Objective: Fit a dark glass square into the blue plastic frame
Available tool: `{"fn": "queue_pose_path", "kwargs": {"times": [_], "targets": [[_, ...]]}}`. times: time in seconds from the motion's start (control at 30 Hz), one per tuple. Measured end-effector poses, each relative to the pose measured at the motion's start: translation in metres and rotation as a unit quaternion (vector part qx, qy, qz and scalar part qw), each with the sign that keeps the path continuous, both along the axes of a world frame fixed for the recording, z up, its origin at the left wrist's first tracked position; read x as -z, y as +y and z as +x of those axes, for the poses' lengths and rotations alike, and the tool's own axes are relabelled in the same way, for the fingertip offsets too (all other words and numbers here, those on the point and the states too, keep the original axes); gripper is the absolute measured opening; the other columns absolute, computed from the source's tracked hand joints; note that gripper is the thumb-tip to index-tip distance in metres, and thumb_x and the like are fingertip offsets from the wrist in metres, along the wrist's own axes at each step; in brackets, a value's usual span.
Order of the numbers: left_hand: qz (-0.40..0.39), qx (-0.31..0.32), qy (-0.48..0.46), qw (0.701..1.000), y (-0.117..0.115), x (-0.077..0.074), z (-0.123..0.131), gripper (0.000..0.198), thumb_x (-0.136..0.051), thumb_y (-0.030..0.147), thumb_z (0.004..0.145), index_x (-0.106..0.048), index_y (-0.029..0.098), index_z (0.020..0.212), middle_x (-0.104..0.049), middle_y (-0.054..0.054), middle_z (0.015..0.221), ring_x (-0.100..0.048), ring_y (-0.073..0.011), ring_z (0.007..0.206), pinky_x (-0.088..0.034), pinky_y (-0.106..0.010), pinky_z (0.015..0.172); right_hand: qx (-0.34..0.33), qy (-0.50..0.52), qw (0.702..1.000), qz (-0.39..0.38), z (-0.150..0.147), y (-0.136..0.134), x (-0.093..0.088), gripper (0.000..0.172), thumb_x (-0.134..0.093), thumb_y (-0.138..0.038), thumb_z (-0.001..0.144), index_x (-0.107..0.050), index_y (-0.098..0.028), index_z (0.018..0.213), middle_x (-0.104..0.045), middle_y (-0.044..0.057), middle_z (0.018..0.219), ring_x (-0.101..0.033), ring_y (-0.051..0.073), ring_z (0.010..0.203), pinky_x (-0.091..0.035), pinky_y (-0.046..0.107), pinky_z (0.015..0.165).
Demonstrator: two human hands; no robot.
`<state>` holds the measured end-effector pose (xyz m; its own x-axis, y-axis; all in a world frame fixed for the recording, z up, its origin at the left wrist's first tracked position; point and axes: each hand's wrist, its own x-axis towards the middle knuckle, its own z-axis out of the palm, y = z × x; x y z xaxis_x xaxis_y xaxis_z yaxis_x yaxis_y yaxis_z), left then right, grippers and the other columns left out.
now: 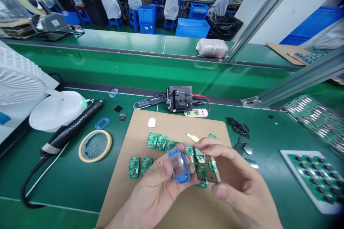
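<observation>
Well, in the head view my left hand (153,193) was closed on a blue frame (178,166) with a clear window, and it pinched this frame between the thumb and the fingers. My right hand (239,179) was half curled and gripped a dark carrier (213,173) with small green boards on it. The two hands were close together, above a cardboard sheet (172,125). Loose boards (152,140) lay in rows on the sheet, and I could not see a frame on any of them, so much looked left to do. More boards sat in a tray (295,154) at the right. Another blue frame (102,123) lay near a tape roll (109,146) and an electric screwdriver (72,125), and a black fixture (178,98) stood behind the sheet.
</observation>
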<state>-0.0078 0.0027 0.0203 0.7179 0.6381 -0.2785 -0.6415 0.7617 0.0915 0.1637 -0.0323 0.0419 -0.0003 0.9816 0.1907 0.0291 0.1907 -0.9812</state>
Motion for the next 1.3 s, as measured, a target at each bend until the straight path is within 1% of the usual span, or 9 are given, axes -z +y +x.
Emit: {"fn": "queue_pose_path", "kwargs": {"times": [0.2, 0.33, 0.43, 0.73, 0.83, 1.0, 1.13, 1.2, 1.3], "targets": [[0.025, -0.002, 0.029, 0.999, 0.0, 0.003, 0.003, 0.041, -0.079, 0.032, 0.072, -0.071, 0.01, 0.105, -0.069, -0.009, 0.092, -0.065, -0.015, 0.078, -0.054, -0.025, 0.07, -0.016, 0.061, 0.995, -0.078, -0.001, 0.007, 0.009, 0.031, -0.07, -0.048, 0.078, -0.066, -0.038, 0.107, -0.055, 0.0, 0.127, -0.048, 0.018, 0.124, -0.047, 0.024, 0.096], [0.025, -0.007, 0.04, 0.999, -0.001, 0.003, 0.003, 0.04, -0.078, 0.034, 0.072, -0.071, 0.011, 0.104, -0.069, -0.008, 0.091, -0.063, -0.0138, 0.075, -0.053, -0.024, 0.068, -0.011, 0.09, 0.99, -0.112, -0.003, 0.008, 0.012, 0.034, -0.074, -0.052, 0.072, -0.068, -0.039, 0.103, -0.057, 0.0, 0.125, -0.05, 0.019, 0.121, -0.049, 0.024, 0.092], [0.017, -0.001, 0.031, 0.999, 0.0, 0.002, 0.004, 0.037, -0.08, 0.031, 0.071, -0.072, 0.014, 0.103, -0.068, -0.007, 0.094, -0.062, -0.0124, 0.077, -0.052, -0.024, 0.072, 0.001, 0.096, 0.987, -0.131, -0.006, 0.008, 0.013, 0.035, -0.075, -0.056, 0.069, -0.069, -0.04, 0.1, -0.057, 0.0, 0.126, -0.051, 0.02, 0.119, -0.05, 0.027, 0.092], [0.024, 0.015, 0.019, 0.999, -0.001, -0.002, 0.006, 0.042, -0.085, 0.033, 0.064, -0.072, 0.015, 0.1, -0.064, -0.006, 0.097, -0.057, -0.0129, 0.081, -0.047, -0.024, 0.068, -0.034, 0.127, 0.983, -0.127, -0.015, 0.005, 0.013, 0.034, -0.076, -0.05, 0.07, -0.068, -0.04, 0.101, -0.052, 0.002, 0.13, -0.054, 0.024, 0.118, -0.058, 0.03, 0.076], [0.019, 0.014, 0.015, 1.0, -0.001, 0.0, 0.005, 0.044, -0.085, 0.032, 0.064, -0.071, 0.014, 0.101, -0.062, -0.006, 0.1, -0.056, -0.0129, 0.082, -0.047, -0.023, 0.066, -0.037, 0.146, 0.979, -0.14, -0.016, 0.005, 0.013, 0.035, -0.076, -0.052, 0.069, -0.068, -0.04, 0.101, -0.053, 0.002, 0.13, -0.058, 0.023, 0.111, -0.059, 0.03, 0.073], [0.026, 0.001, 0.004, 1.0, -0.002, -0.002, 0.005, 0.039, -0.084, 0.031, 0.065, -0.072, 0.013, 0.097, -0.063, -0.004, 0.091, -0.057, -0.0107, 0.074, -0.047, -0.022, 0.063, -0.04, 0.188, 0.969, -0.154, -0.018, 0.005, 0.017, 0.038, -0.076, -0.055, 0.067, -0.069, -0.037, 0.1, -0.058, 0.001, 0.127, -0.056, 0.02, 0.116, -0.055, 0.025, 0.081], [0.022, -0.005, 0.009, 1.0, -0.003, -0.005, 0.002, 0.035, -0.081, 0.032, 0.07, -0.073, 0.015, 0.1, -0.068, -0.005, 0.087, -0.063, -0.0123, 0.079, -0.049, -0.022, 0.07, -0.075, 0.282, 0.943, -0.162, -0.017, 0.006, 0.018, 0.036, -0.068, -0.05, 0.079, -0.067, -0.033, 0.111, -0.061, 0.002, 0.128, -0.057, 0.017, 0.115, -0.048, 0.024, 0.094], [0.012, -0.011, 0.022, 1.0, -0.003, -0.004, 0.0, 0.033, -0.079, 0.032, 0.072, -0.073, 0.016, 0.1, -0.07, -0.006, 0.089, -0.063, -0.0128, 0.082, -0.049, -0.022, 0.073, -0.076, 0.317, 0.934, -0.146, -0.016, 0.006, 0.015, 0.031, -0.06, -0.046, 0.086, -0.066, -0.031, 0.113, -0.065, 0.002, 0.121, -0.058, 0.016, 0.114, -0.047, 0.025, 0.098], [0.014, -0.008, 0.04, 0.999, 0.0, 0.0, -0.001, 0.037, -0.083, 0.032, 0.066, -0.074, 0.017, 0.098, -0.071, -0.006, 0.088, -0.065, -0.0138, 0.079, -0.05, -0.022, 0.068, -0.045, 0.273, 0.953, -0.127, -0.011, 0.005, 0.01, 0.027, -0.059, -0.045, 0.088, -0.065, -0.029, 0.109, -0.07, 0.003, 0.108, -0.061, 0.017, 0.108, -0.048, 0.03, 0.097]]}}
